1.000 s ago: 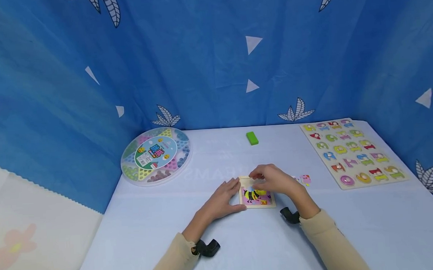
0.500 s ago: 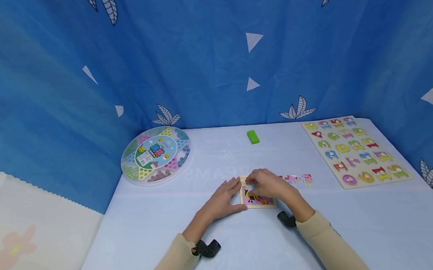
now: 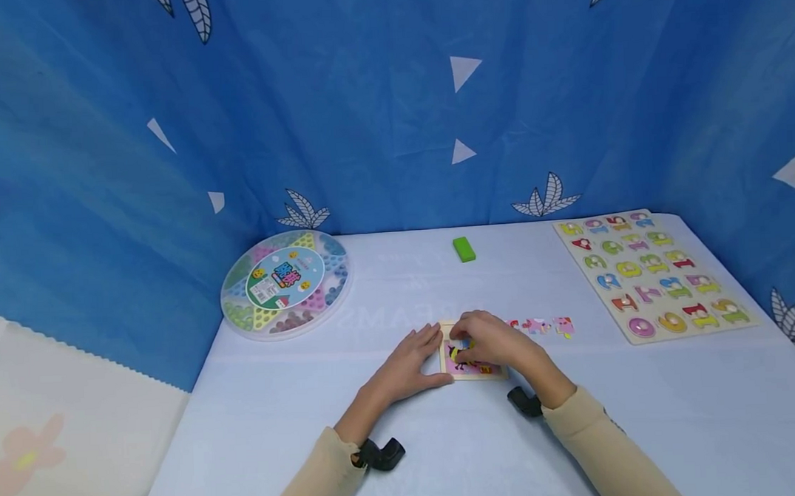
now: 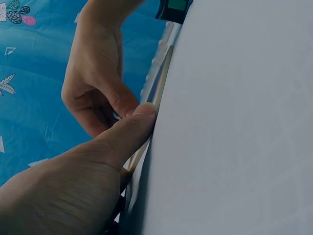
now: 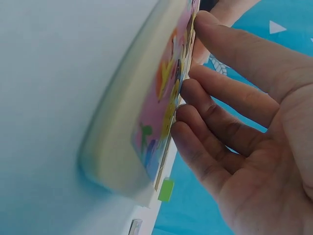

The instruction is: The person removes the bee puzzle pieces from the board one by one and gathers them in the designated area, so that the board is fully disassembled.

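A small wooden puzzle board [image 3: 479, 378] with a black-and-yellow bee on pink lies on the white table. My left hand [image 3: 406, 370] rests along its left edge, fingers straight and thumb spread; the left wrist view shows the thumb [image 4: 142, 113] pressing the rim. My right hand [image 3: 498, 340] is over the board, thumb and forefinger tips on either side of a puzzle piece that they mostly hide. In the right wrist view the right hand's [image 5: 264, 142] fingertips touch the board's picture side. Bare wood shows at the board's top left.
Loose pink puzzle pieces [image 3: 537, 326] lie in a row right of the board. A green block [image 3: 464, 249] sits farther back. On the left is a round Chinese checkers box [image 3: 286, 284]; on the right, a wooden number puzzle [image 3: 652, 277]. Blue cloth [image 3: 392, 130] hangs behind.
My right hand has shifted slightly left across the board, its fingertips now over the bee's left part. More of the loose pink pieces show behind it. The left hand stays in place.
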A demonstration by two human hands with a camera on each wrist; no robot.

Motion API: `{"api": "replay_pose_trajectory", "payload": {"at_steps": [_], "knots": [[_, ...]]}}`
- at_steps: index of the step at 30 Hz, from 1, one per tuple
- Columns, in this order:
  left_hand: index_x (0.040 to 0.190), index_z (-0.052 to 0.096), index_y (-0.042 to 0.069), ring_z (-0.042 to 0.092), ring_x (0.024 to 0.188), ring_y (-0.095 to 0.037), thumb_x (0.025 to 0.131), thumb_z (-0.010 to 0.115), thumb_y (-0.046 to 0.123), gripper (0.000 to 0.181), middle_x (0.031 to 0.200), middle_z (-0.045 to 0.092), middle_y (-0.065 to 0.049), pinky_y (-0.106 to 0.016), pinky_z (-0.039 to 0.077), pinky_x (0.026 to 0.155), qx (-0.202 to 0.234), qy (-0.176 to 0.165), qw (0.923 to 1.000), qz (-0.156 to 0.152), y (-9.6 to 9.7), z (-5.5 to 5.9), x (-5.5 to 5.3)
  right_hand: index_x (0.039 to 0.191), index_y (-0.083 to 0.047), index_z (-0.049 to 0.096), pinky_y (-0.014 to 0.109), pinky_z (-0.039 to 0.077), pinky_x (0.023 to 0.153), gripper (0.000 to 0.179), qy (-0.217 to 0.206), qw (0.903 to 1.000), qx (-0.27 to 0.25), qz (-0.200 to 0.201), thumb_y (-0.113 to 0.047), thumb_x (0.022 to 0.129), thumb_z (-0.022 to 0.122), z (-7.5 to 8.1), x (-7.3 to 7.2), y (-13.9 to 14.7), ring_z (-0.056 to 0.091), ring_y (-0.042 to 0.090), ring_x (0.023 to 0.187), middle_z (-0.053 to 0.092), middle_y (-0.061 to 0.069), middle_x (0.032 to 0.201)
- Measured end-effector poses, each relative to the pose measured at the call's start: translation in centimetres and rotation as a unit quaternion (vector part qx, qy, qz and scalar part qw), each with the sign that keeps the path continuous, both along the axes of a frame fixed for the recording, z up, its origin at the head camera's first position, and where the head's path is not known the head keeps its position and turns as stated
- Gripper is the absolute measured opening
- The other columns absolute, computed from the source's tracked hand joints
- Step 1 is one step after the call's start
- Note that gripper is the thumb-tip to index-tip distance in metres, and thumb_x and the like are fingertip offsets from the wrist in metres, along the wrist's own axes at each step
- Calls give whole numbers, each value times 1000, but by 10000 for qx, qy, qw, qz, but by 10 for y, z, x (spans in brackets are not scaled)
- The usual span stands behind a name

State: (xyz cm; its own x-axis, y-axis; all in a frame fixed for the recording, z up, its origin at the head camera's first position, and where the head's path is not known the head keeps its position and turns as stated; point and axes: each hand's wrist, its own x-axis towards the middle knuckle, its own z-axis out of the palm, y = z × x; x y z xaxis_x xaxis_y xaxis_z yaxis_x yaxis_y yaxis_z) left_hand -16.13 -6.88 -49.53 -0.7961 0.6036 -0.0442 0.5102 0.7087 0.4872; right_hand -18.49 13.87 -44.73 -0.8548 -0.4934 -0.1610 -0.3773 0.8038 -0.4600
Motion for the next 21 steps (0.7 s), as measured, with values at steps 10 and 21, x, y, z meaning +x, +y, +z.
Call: {"api": "replay_pose_trajectory", "payload": {"at_steps": [10, 21], "knots": [[152, 30, 8, 20, 151, -21, 89, 63, 54, 85, 163, 22, -3, -42, 20, 124, -68, -7, 10000, 36, 1, -1, 0, 108, -10, 74, 38, 53, 92, 34, 106, 9998, 79, 114, -26, 79, 82, -1, 1, -1, 58, 15, 96, 65, -2, 99], [153, 29, 9, 19, 152, -20, 89, 63, 53, 84, 163, 21, -2, -41, 19, 124, -47, -25, 10000, 17, 0, 1, 0, 112, -10, 73, 37, 52, 91, 37, 33, 9998, 150, 140, -26, 79, 81, -1, 1, -3, 57, 14, 95, 65, -2, 101]]}}
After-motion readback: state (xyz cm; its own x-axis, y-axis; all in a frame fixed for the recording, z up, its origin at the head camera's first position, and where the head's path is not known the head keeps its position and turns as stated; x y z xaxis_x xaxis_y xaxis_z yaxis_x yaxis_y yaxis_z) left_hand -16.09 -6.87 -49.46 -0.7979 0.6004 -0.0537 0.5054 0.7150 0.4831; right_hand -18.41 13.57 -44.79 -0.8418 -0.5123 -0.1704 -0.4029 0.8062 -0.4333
